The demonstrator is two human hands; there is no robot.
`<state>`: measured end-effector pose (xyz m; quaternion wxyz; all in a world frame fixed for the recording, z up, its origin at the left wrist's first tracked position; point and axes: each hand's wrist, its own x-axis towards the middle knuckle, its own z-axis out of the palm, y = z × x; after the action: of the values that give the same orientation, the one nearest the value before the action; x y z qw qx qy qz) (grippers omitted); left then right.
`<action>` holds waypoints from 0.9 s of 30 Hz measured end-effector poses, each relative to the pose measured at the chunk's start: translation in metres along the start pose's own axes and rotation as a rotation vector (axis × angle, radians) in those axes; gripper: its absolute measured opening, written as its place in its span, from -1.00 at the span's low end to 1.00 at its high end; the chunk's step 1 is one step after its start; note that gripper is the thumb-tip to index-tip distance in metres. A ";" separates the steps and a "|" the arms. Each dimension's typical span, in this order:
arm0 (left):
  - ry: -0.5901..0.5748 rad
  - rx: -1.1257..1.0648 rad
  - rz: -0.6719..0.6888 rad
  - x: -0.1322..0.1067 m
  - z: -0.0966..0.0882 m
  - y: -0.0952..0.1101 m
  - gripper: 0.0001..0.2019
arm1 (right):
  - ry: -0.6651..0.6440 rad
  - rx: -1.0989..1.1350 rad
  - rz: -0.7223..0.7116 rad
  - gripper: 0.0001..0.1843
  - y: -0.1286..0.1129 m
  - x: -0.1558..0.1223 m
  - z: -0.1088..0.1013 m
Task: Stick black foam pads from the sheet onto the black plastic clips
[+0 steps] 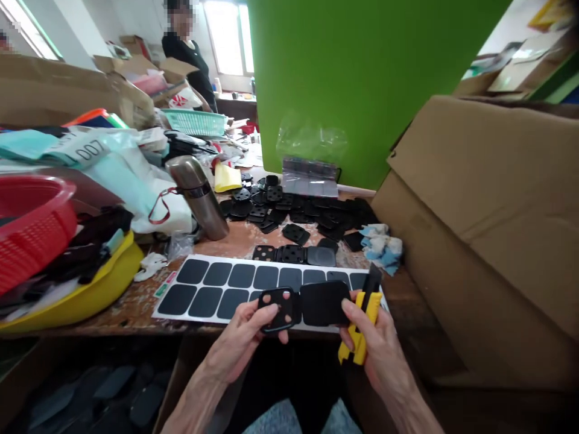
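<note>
- Head view: the left hand (pixel 244 334) pinches a black holed plate (pixel 284 313), its thumb lying on top and fingers curled beneath.
- The right hand (pixel 383 346) grasps two things at once: its thumb presses the right edge of a black flat plate (pixel 323 303), while a yellow utility knife (pixel 366 319) sits in its grip, black end pointing up and away.
- Between the hands the two plates meet side by side; whether a hinge joins them I cannot tell.
- Directly beneath and beyond the hands, a white sheet (pixel 224 287) with rows of dark rounded squares lies on the worn wooden table (pixel 239 242).
- Just past the sheet, straight ahead of the hands, rests a row of three black panels (pixel 293 254).
- Farther ahead spreads a pile of black plates (pixel 335 211), with a clear plastic packet (pixel 310 179) behind it against a green panel (pixel 362 78).
- Ahead of the right hand is a crumpled blue-and-white cloth (pixel 382 248); to its right stands a large cardboard box (pixel 488 241).
- Ahead and left of the left hand, a steel flask (pixel 201 199) leans in view; farther left are a yellow basin (pixel 113 283) and a red basket (pixel 40 241).
- Well beyond, to the far left, a person in a dark top (pixel 192 57) stands.
</note>
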<state>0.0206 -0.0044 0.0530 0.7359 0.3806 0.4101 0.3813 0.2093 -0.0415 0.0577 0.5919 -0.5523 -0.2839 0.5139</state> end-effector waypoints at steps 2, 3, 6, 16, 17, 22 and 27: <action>-0.004 -0.159 -0.032 0.001 -0.002 -0.006 -0.76 | 0.015 0.151 0.039 -0.63 0.000 0.000 0.000; -0.005 -0.222 -0.041 0.001 -0.002 -0.009 -0.76 | 0.009 0.183 0.056 -0.63 0.000 0.000 0.000; -0.022 -0.323 -0.054 0.003 -0.001 -0.017 -0.78 | -0.022 0.192 0.089 -0.62 0.003 -0.001 0.001; -0.246 -0.500 0.081 -0.004 -0.003 -0.012 -0.53 | -0.010 0.209 0.206 -0.66 0.025 -0.002 -0.001; -0.242 -0.499 0.080 -0.003 -0.004 -0.012 -0.57 | -0.017 0.209 0.211 -0.66 0.027 -0.003 0.000; -0.192 -0.523 0.048 0.003 -0.003 -0.013 -0.74 | 0.008 0.213 0.199 -0.63 0.028 -0.008 0.005; 0.002 -0.516 0.112 0.000 0.018 -0.008 -0.61 | 0.032 0.235 0.191 -0.66 0.026 -0.011 0.015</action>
<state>0.0383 -0.0122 0.0523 0.7858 0.2022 0.2783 0.5140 0.1844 -0.0495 0.0392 0.6052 -0.5119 -0.1584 0.5887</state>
